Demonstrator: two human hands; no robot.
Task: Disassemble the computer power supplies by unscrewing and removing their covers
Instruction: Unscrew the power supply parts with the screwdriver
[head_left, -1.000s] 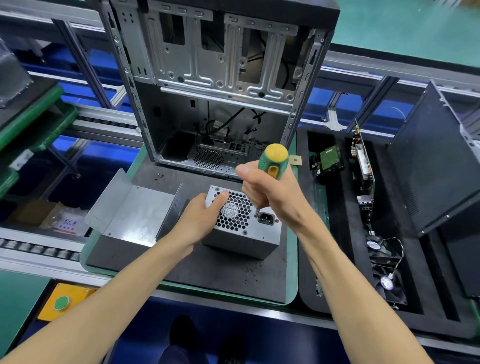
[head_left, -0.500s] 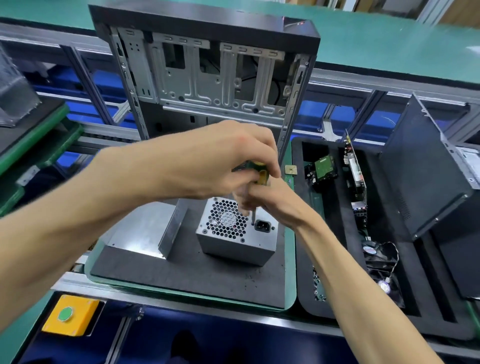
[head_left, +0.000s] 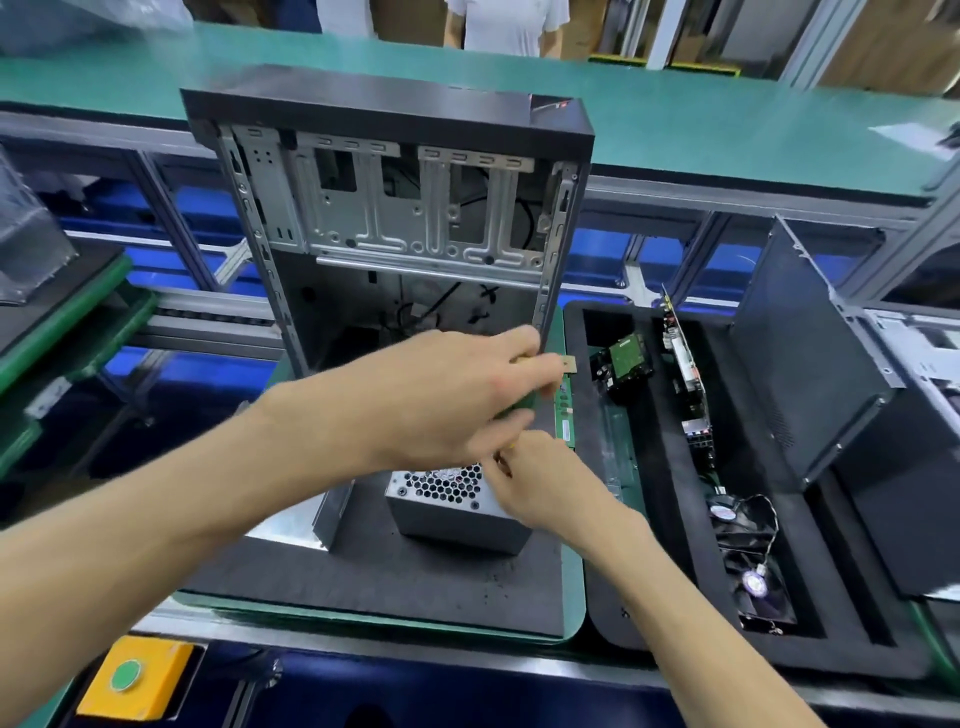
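Here the black foam tray (head_left: 644, 597) holds circuit boards (head_left: 626, 364) and two fans (head_left: 748, 551). The power supply (head_left: 447, 499) sits on the desk pad (head_left: 374, 582) before the open case (head_left: 395, 208). The left hand (head_left: 447, 395) curls round the green screwdriver (head_left: 519, 404); the right hand (head_left: 540, 483) pinches its shaft. A second ago the left hand held the supply.

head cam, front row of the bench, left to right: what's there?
Yellow box with green button → loose metal cover → power supply on the foam mat → black foam tray with two small fans → black side panel.
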